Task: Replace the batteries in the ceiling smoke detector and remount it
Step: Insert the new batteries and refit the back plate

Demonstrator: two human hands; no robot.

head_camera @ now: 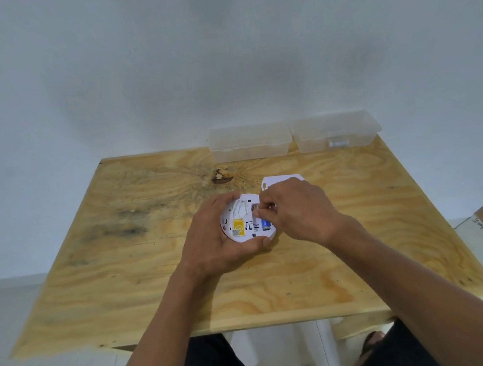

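Cupped in the left hand point(216, 238), the white smoke detector point(245, 219) sits back-up just above the plywood table point(124, 268). Right hand point(299, 209) fingertips pinch at its battery bay over a blue battery point(265, 224). At one o'clock lies a white mounting plate point(272, 181); beyond stand two clear plastic tubs point(249, 142).

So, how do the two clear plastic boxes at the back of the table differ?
The left box looks empty; the right box holds something small and pale near its front wall. The left box sits nearer the table's middle, the right box toward its right corner. Both are clear, rectangular and open on top.
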